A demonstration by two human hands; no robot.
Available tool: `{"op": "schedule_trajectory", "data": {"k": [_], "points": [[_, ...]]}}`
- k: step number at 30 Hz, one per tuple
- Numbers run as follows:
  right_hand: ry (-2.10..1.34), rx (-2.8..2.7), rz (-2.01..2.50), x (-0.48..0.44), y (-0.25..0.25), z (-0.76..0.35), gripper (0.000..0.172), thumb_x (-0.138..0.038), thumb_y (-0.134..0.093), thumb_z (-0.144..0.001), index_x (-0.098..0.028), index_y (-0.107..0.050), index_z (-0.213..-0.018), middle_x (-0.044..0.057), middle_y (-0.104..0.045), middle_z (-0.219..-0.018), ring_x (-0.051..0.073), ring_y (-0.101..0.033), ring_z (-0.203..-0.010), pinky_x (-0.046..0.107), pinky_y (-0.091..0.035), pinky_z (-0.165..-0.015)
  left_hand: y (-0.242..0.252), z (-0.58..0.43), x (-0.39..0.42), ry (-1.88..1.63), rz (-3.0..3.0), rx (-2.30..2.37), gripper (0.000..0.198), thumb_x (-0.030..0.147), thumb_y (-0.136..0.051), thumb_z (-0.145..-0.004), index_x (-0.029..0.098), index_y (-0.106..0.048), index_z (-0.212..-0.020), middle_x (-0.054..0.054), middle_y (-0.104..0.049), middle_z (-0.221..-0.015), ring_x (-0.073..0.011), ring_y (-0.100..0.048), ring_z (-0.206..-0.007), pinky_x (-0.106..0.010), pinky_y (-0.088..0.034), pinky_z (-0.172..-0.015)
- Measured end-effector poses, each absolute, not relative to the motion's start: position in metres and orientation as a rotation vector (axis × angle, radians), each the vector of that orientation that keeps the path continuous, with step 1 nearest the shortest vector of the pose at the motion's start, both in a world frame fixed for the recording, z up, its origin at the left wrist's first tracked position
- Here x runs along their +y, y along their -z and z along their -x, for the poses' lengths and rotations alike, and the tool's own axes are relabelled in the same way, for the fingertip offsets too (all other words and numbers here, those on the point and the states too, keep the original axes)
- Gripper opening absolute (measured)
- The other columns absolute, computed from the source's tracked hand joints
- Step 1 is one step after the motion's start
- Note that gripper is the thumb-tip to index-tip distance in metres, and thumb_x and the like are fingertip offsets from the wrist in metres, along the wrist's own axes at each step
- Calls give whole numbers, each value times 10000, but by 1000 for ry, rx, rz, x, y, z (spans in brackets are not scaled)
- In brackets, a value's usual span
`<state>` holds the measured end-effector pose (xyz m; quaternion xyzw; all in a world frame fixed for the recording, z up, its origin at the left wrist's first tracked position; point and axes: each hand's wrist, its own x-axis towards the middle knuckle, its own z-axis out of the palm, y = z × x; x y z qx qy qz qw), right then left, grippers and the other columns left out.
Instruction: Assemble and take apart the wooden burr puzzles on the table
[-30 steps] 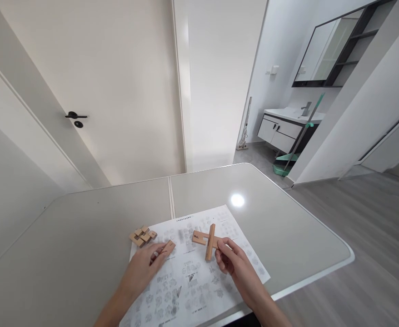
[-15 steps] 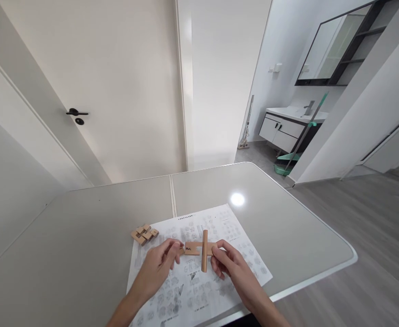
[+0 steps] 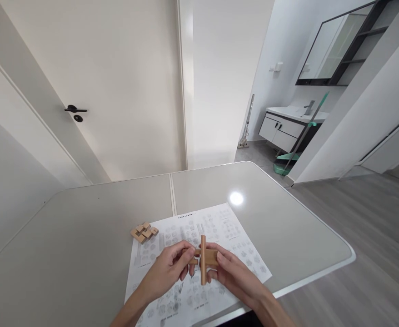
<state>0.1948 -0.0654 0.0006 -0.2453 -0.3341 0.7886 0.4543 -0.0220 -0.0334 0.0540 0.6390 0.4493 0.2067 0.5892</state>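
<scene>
Over the printed sheet [image 3: 235, 221], both hands grip light-brown wooden puzzle pieces. My left hand [image 3: 165, 270] pinches a notched wooden piece [image 3: 194, 261] between thumb and fingers; its left end is covered. My right hand [image 3: 236, 274] holds a flat wooden piece [image 3: 212, 258] by its right end, thumb on the near face. A narrow wooden bar [image 3: 203, 263] stands crosswise between the hands, against the flat piece. Whether these pieces interlock cannot be made out. To the left of the sheet's top, a small cluster of wooden pieces [image 3: 144, 232] rests on the table.
The grey table [image 3: 93, 240] has a seam down its middle and a pale rim. Beyond it is a white door with a black handle [image 3: 77, 110]. At the back right are a washbasin cabinet [image 3: 283, 129], a mop [image 3: 249, 122] and a green dustpan [image 3: 281, 169].
My left hand has moved right, closer to the crosswise bar. The numbered face of the piece seen earlier is turned from view, and the pieces have tilted. My right hand grips further around.
</scene>
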Motion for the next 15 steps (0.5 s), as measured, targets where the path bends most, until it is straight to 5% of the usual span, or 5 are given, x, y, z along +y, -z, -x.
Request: {"op": "schedule_trajectory", "data": {"k": [15], "points": [[-1909,-651,727,-66,15,-190,434,-518,-899,-732,-230,-712,-998,-30,-532,-722,109,-427,-601,223,-392,-592,-45,24,-38,-507,-1495,1054,458,625,-453,-1010,200,-584,-899,-2,-650,-741,-115,-461,-567,-243,-369,-563]]}}
